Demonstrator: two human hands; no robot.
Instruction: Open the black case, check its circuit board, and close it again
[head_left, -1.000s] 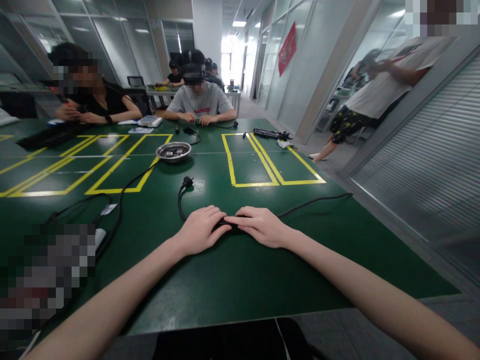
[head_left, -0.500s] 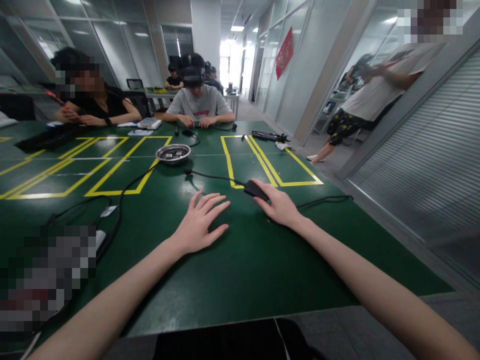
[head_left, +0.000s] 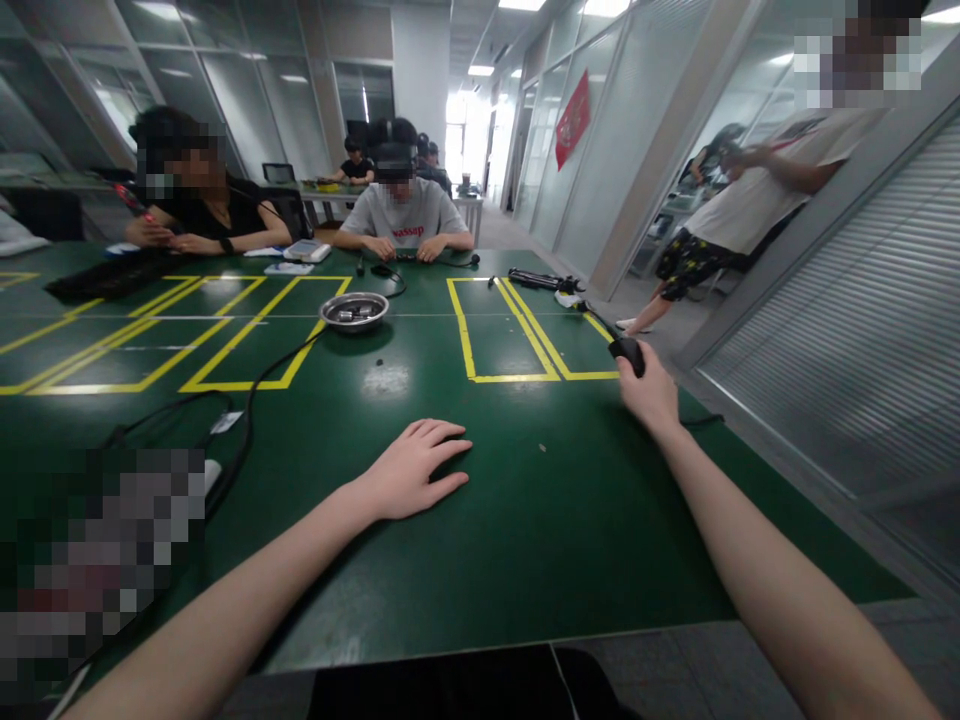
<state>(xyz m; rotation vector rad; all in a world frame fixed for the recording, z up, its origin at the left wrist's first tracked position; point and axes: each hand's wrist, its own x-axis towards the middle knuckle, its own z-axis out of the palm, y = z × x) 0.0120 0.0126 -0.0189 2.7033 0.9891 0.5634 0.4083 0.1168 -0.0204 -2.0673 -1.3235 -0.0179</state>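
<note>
What looks like a black gooseneck microphone [head_left: 628, 354] is in my right hand [head_left: 654, 392], whose fingers wrap round its base near the right side of the green table [head_left: 517, 540]. Its thin stalk points away and left, toward the yellow tape. A black cable [head_left: 705, 420] runs from behind the hand to the right. My left hand [head_left: 420, 468] lies palm down on the table, holding nothing, with thumb and fingers apart. The steel bowl [head_left: 354, 312] with small metal pieces stands beyond it.
Yellow tape [head_left: 517, 379] marks rectangles across the table. A folded black tripod [head_left: 541, 281] lies at the far right. Black cables [head_left: 246, 425] and a pixelated object [head_left: 97, 560] lie at left. Two people sit opposite; another person [head_left: 757, 200] stands beyond the table's right side.
My right hand has carried the microphone to the right, and its stalk has swung from pointing left to pointing away. My left hand has drawn slightly nearer to me and stays open.
</note>
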